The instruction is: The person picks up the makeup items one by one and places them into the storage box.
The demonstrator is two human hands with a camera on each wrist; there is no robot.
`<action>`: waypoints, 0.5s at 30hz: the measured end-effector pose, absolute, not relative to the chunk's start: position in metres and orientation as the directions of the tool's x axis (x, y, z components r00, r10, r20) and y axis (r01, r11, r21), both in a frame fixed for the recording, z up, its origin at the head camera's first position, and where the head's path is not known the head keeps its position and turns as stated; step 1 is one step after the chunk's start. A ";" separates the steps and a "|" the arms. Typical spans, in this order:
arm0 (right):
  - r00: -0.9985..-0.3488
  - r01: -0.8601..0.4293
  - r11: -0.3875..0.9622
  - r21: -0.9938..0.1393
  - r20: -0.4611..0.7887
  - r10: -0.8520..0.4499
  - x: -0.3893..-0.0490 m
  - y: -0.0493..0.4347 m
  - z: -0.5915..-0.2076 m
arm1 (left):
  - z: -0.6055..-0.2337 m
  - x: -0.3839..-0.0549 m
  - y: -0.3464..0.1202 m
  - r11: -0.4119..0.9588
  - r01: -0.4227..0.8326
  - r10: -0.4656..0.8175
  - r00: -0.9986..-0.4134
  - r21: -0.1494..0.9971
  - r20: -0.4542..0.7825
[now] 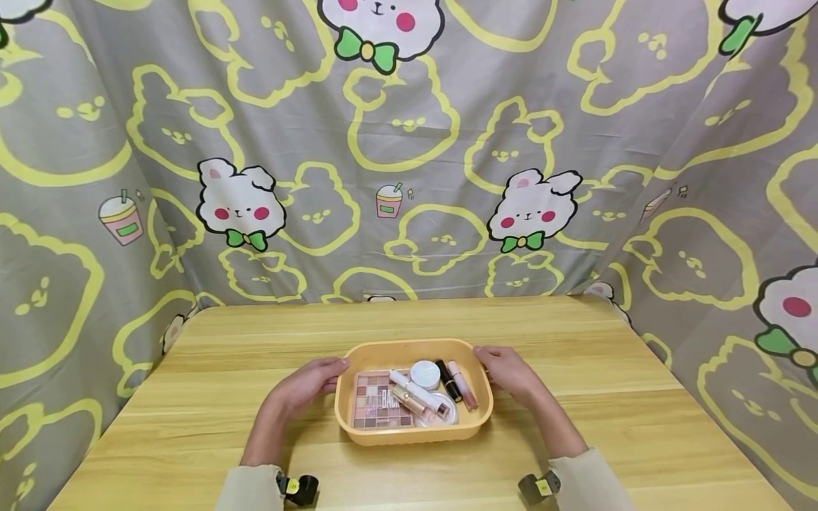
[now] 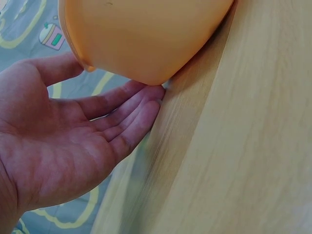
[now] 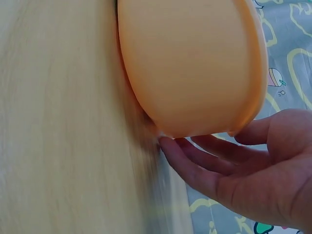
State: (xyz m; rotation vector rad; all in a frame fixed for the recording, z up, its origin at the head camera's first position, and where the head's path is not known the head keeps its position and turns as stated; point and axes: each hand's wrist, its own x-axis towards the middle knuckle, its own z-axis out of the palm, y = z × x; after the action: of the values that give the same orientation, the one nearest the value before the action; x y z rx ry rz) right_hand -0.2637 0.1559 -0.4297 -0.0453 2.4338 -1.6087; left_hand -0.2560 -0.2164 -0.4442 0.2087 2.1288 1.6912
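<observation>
An orange-yellow plastic basket [image 1: 415, 434] sits on the wooden table in the head view. My left hand [image 1: 305, 385] holds its left end, thumb at the rim and fingers against the side wall. At the opposite end my right hand [image 1: 509, 372] grips in the same way. Both wrist views show the fingertips low on the basket's outer wall, close to the tabletop. Inside lie an eyeshadow palette [image 1: 371, 408], a white round jar [image 1: 424, 374], a black tube [image 1: 449, 382] and a pink lip gloss [image 1: 464, 389]. A white tube [image 1: 415, 390] and a gold-trimmed tube [image 1: 409, 402] lie across a round compact [image 1: 447, 415].
The light wooden table [image 1: 575, 426] extends around the basket. A grey curtain [image 1: 409, 156] with cartoon prints hangs along its back and both sides. Small black devices [image 1: 307, 490] are strapped at both wrists.
</observation>
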 end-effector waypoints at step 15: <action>-0.974 0.116 0.395 -0.911 -0.181 -0.134 -0.264 0.155 -0.432 | -0.431 -0.247 -0.209 0.361 -0.155 0.226 -0.942 0.920 -0.247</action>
State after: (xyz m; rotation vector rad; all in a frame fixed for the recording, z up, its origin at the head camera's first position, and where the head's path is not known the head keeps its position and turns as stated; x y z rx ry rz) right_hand -0.2639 0.1548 -0.4315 -0.0159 2.4272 -1.6134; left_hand -0.2470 -0.2091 -0.4308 0.0629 2.2964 1.6063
